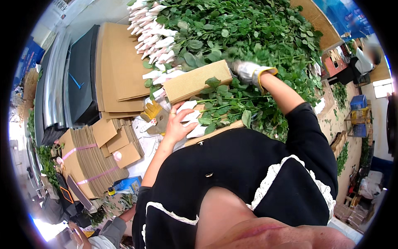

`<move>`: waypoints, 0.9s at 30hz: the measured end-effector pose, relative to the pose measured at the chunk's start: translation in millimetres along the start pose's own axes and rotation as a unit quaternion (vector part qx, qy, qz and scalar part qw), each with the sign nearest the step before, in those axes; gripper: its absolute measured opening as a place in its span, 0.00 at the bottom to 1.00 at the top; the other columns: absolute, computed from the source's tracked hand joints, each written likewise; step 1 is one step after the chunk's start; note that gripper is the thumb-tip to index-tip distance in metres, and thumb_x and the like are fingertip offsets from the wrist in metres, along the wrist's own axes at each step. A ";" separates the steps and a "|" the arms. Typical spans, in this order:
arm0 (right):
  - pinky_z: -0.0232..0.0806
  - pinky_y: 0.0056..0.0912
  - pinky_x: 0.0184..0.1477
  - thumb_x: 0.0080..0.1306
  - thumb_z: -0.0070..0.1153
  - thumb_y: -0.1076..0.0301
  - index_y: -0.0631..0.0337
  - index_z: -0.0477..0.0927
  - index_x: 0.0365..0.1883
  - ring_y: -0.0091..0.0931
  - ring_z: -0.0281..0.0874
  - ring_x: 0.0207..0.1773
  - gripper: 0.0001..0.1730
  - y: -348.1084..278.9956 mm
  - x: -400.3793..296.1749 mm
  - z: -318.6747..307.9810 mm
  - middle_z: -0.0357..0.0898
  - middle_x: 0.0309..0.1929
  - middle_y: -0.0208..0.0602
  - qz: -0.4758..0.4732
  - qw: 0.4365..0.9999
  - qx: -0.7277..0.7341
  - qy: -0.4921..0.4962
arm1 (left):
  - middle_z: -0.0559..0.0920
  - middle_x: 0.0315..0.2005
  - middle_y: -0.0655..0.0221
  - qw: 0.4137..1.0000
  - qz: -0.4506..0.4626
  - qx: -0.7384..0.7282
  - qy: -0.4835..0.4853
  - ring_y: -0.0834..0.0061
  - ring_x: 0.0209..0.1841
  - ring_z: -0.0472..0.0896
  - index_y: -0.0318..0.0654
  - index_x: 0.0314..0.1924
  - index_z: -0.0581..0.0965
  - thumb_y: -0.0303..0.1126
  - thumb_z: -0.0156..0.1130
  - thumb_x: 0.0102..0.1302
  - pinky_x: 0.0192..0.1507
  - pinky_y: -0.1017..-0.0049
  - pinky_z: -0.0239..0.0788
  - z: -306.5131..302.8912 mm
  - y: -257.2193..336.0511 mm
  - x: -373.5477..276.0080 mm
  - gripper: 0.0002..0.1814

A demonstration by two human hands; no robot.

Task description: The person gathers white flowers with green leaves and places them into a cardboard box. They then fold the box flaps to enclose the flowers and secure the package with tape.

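Observation:
My bare left hand [178, 124], with a ring on one finger, has its fingers and thumb around white-sleeved flower heads [190, 115]. Their leafy green stems [220, 109] run to the right across cardboard [214, 134] just before me. Beyond them a folded piece of corrugated cardboard [197, 81] lies over other stems, its near-left corner close to my fingers. At its right end is my right hand [248, 73], in a white glove with a yellow-edged cuff. Its fingertips are blurred among the leaves, so its grip is unclear.
A large heap of leafy stems [248, 28] with white-sleeved heads [155, 37] covers the far side. Cardboard sheets [124, 65] and a dark stack [82, 74] stand left. Nearer are a yellow-and-grey glove [155, 116], strapped cardboard [93, 158] and a blue box [129, 185]. Other people are at the edges.

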State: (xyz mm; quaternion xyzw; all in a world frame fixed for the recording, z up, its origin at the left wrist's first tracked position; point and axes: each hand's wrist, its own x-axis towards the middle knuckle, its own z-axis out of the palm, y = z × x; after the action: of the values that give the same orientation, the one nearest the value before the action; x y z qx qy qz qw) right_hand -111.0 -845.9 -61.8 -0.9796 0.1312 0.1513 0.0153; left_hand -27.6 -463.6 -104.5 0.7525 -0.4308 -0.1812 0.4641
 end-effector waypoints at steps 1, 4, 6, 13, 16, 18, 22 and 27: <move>0.74 0.43 0.54 0.69 0.44 0.69 0.39 0.58 0.75 0.42 0.81 0.51 0.34 -0.9 1.1 4.1 0.77 0.58 0.50 -0.073 0.997 -0.004 0.009 | 0.70 0.61 0.56 1.000 -0.005 0.000 -0.003 0.54 0.65 0.68 0.46 0.48 0.82 0.39 0.77 0.47 0.64 0.61 0.64 -1.7 0.0 2.4 0.26; 0.73 0.40 0.53 0.59 0.55 0.69 0.47 0.73 0.63 0.39 0.81 0.49 0.30 -17.2 21.9 -110.6 0.81 0.50 0.47 0.006 0.991 0.005 -0.132 | 0.69 0.61 0.55 0.999 -0.021 0.028 0.009 0.52 0.65 0.68 0.47 0.48 0.82 0.38 0.78 0.46 0.63 0.60 0.66 -7.4 -3.9 -11.6 0.26; 0.75 0.41 0.47 0.63 0.52 0.64 0.55 0.79 0.47 0.41 0.82 0.43 0.15 -4.6 53.8 -136.8 0.83 0.41 0.46 0.049 0.993 0.005 0.103 | 0.69 0.61 0.53 0.999 -0.030 0.029 0.007 0.52 0.65 0.68 0.47 0.48 0.82 0.38 0.78 0.46 0.62 0.60 0.68 -8.8 -0.4 -12.7 0.26; 0.75 0.46 0.52 0.67 0.45 0.69 0.61 0.84 0.47 0.42 0.83 0.52 0.17 59.2 150.0 -76.4 0.84 0.51 0.43 0.167 0.982 -0.004 0.091 | 0.68 0.60 0.51 0.999 0.000 0.048 -0.010 0.50 0.63 0.68 0.44 0.47 0.81 0.35 0.79 0.46 0.60 0.60 0.69 -1.6 -2.4 -5.2 0.25; 0.76 0.45 0.50 0.68 0.45 0.67 0.58 0.84 0.44 0.41 0.83 0.51 0.15 31.2 138.6 -92.4 0.84 0.50 0.42 0.089 0.981 -0.054 0.162 | 0.68 0.60 0.50 0.999 -0.011 0.041 -0.003 0.50 0.64 0.67 0.45 0.46 0.81 0.37 0.79 0.46 0.62 0.60 0.64 -4.5 -3.3 -11.2 0.25; 0.75 0.44 0.51 0.70 0.43 0.66 0.61 0.83 0.45 0.41 0.83 0.51 0.16 23.6 132.3 -97.1 0.83 0.50 0.46 0.095 0.981 -0.007 0.168 | 0.68 0.60 0.50 0.999 -0.021 0.044 -0.003 0.50 0.64 0.67 0.45 0.46 0.80 0.37 0.78 0.47 0.62 0.59 0.64 -4.4 -1.3 -9.9 0.25; 0.74 0.45 0.53 0.68 0.46 0.69 0.60 0.82 0.50 0.41 0.82 0.54 0.17 42.0 130.0 -78.9 0.82 0.53 0.46 0.106 0.990 -0.054 0.073 | 0.67 0.60 0.50 0.999 0.018 0.049 0.005 0.49 0.63 0.67 0.44 0.46 0.78 0.37 0.77 0.48 0.62 0.58 0.63 1.9 -11.7 -6.5 0.25; 0.76 0.39 0.53 0.69 0.44 0.68 0.59 0.83 0.49 0.37 0.83 0.52 0.17 11.6 116.6 -132.0 0.83 0.52 0.42 0.142 0.958 -0.053 0.245 | 0.67 0.59 0.49 0.998 0.023 0.050 0.004 0.47 0.63 0.66 0.43 0.46 0.75 0.38 0.76 0.49 0.62 0.57 0.63 -3.1 -9.6 -7.2 0.25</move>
State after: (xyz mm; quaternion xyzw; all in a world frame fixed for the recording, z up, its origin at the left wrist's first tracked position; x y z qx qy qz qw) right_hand 31.8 -895.7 29.3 -0.9573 0.2606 -0.0858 -0.0912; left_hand -25.0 -454.2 -112.0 0.7652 -0.4546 -0.1453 0.4321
